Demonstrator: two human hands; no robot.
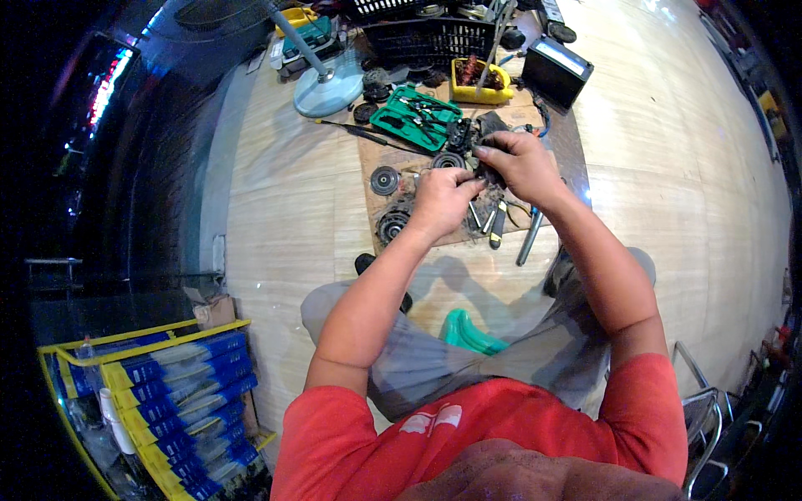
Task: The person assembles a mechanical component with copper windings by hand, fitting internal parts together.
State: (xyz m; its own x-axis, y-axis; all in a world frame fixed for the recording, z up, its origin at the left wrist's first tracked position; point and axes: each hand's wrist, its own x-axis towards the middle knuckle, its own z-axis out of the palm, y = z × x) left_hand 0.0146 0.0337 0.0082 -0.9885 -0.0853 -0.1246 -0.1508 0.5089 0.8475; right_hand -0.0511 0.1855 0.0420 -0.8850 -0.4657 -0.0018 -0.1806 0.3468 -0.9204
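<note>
My right hand (514,163) has its fingers closed on a blackened mechanical part (492,172) above a worn board (369,167). My left hand (443,200), just lower and to the left, has fingers bent at the same dark cluster; what they grip is hidden. Round metal parts (384,180) lie left of it, with a larger ringed part (393,225) below. A yellow-black handled tool (498,225), pliers (518,215) and a grey bar (530,238) lie below my right hand. An open green tool case (411,115) sits behind my hands.
Behind are a yellow container (480,83), black crate (426,43), black battery (557,73) and fan stand (326,83). A green stool (464,330) is between my legs. A yellow rack (171,409) stands lower left, metal chair frames (710,417) lower right.
</note>
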